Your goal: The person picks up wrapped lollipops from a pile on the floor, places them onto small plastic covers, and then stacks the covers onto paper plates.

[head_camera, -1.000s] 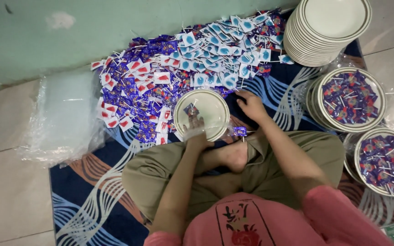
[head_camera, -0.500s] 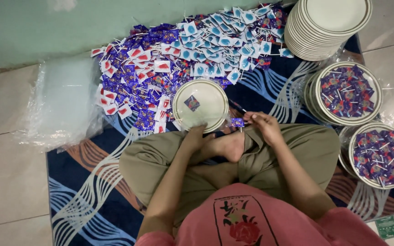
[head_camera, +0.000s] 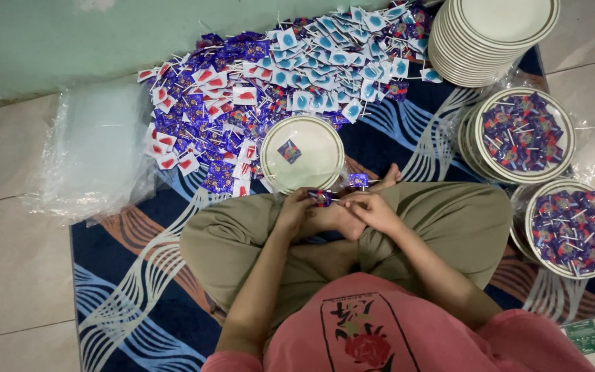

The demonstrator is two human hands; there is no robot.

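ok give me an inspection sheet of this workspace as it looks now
surface: blue patterned mat on tiled floor.
job's things: wrapped lollipop at both hands; plate holding one wrapped sweet.
clutter: lollipop pile, stack of empty plates, two filled plates, clear plastic bags.
grippers: left hand and right hand pinch the lollipop together.
cables: nothing seen.
surroundings: green wall.
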